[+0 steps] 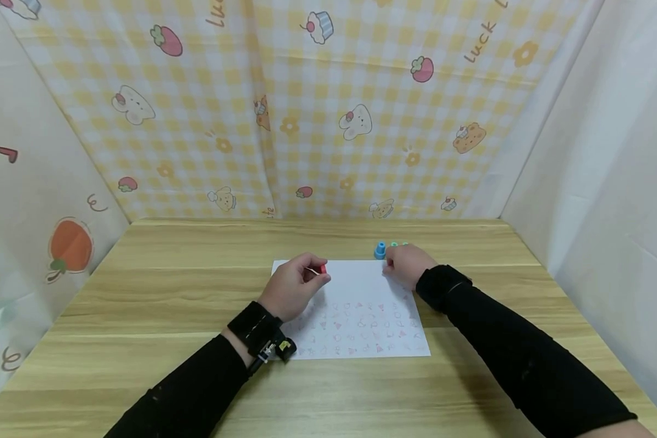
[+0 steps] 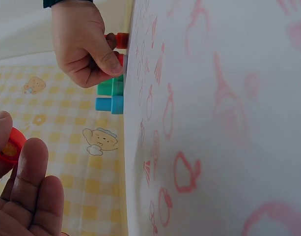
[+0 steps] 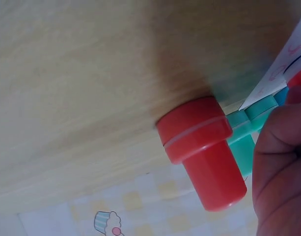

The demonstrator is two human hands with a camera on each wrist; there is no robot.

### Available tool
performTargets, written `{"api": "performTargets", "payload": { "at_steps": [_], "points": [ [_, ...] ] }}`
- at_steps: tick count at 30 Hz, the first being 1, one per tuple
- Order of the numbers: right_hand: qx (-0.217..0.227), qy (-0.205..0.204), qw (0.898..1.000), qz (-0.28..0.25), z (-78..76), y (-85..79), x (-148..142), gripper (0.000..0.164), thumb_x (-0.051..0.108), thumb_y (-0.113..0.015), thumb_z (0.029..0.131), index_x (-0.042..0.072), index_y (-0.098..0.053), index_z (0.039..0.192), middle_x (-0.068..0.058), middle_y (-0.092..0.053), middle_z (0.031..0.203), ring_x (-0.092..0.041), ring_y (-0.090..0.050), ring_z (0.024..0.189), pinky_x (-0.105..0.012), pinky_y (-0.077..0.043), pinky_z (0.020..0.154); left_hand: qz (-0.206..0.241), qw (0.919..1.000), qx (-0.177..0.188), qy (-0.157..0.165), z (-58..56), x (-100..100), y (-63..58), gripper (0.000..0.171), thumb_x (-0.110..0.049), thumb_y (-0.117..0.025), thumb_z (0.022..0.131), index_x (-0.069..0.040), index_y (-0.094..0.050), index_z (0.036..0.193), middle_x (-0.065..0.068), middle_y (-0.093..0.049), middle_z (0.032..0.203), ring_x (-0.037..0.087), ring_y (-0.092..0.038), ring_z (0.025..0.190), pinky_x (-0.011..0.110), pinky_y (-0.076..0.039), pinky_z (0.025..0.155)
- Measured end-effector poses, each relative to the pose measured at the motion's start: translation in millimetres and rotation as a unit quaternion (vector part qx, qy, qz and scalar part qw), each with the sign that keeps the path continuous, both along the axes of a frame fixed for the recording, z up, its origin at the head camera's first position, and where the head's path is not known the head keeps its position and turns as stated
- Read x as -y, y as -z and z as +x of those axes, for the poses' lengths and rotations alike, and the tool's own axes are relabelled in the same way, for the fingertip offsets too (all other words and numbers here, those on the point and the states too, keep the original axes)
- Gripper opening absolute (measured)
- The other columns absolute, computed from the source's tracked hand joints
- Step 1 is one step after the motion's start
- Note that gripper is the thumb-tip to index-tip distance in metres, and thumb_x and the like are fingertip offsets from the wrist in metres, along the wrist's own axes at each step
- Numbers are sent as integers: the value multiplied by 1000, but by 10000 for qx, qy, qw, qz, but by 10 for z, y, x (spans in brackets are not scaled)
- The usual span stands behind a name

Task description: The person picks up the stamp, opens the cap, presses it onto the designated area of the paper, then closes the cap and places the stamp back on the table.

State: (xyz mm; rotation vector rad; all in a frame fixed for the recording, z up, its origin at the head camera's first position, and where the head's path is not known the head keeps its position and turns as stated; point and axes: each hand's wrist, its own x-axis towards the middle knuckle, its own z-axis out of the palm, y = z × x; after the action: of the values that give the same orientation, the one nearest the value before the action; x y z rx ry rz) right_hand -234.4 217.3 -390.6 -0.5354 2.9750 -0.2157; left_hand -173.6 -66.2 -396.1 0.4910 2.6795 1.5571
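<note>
A white sheet of paper (image 1: 356, 283) lies on the table, with rows of small red stamped pictures (image 2: 187, 172) over its nearer part. Above the sheet's left side, my left hand (image 1: 290, 289) pinches a small round red cap (image 2: 13, 145) between thumb and fingers. Over by the upper right corner, my right hand (image 1: 410, 266) grips a red stamp (image 3: 298, 78), its lower end right at the paper; the fingers hide most of it. Just beyond that hand stand a blue stamp (image 1: 380, 250), green stamps (image 3: 243, 147) and another red stamp (image 3: 204, 152).
The wooden table (image 1: 170, 292) reaches back to a yellow checked cloth (image 1: 197, 121) with cartoon prints. White cloth walls (image 1: 597, 152) stand on both sides. A black band with a small camera (image 1: 285, 347) sits on the left wrist.
</note>
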Motion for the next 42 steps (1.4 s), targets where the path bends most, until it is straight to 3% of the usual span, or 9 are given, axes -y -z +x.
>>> {"api": "performTargets", "payload": {
  "at_steps": [13, 42],
  "points": [
    [-40, 73, 9999, -82, 23, 5, 9, 20, 22, -71, 101, 8, -64, 87, -2, -64, 77, -18, -57, 69, -32, -49, 71, -3, 10000, -28, -26, -3, 0, -1, 16, -18, -74, 100, -13, -72, 115, -1, -73, 99, 10, -67, 84, 23, -50, 70],
    [-70, 133, 9997, -166, 27, 24, -10, 21, 20, -67, 102, 10, -62, 85, -2, -61, 76, -19, -55, 70, -33, -48, 72, 20, 10000, 29, -4, -11, 5, -6, 21, -17, -75, 99, -8, -72, 118, 2, -71, 98, 13, -66, 85, 24, -50, 71]
  ]
}}
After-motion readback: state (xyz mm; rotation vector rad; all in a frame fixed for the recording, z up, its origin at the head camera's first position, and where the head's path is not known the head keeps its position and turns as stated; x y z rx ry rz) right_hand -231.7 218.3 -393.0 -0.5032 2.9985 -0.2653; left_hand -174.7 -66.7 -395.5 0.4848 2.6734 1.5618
